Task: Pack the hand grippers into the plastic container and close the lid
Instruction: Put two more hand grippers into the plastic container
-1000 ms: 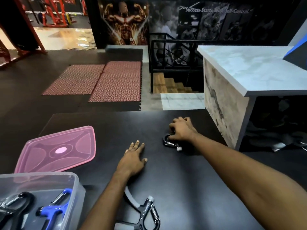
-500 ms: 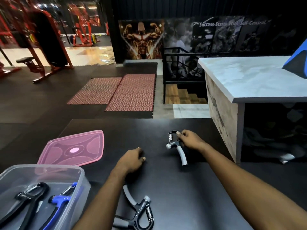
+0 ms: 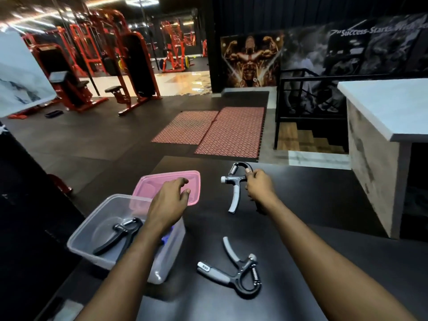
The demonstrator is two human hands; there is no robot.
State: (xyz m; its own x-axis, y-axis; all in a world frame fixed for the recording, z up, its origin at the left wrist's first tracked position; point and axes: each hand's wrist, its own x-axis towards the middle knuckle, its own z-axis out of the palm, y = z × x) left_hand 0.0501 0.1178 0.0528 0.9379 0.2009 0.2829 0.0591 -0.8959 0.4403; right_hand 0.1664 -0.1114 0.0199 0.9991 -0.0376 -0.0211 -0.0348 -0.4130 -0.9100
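Clear plastic forms the open container [image 3: 102,230] at the near left of a matte black surface [image 3: 312,195]. Inside lies a black hand gripper [image 3: 120,232], and a bit of blue shows beside the left forearm, too hidden to identify. The pink lid [image 3: 194,181] lies flat just behind the container. The right hand [image 3: 259,186] is closed around one handle of a grey-and-black hand gripper [image 3: 234,184], lifted off the surface with its other handle hanging down. The left hand [image 3: 169,200] hovers over the container's far edge, fingers loosely spread, grasping nothing. Another grey-handled gripper [image 3: 236,272] lies on the surface near the person.

Risks, as a judgement: the carried gripper is held by one handle only, so it could swing and clip the container wall, or snag on the gripper already inside. The left forearm crossing the container could block the drop.

Beyond the surface are a dark floor, red patterned mats [image 3: 220,130], red gym machines [image 3: 115,70], a bodybuilder mural [image 3: 250,59], a railed stairwell and a pale marble-look counter [image 3: 389,107].
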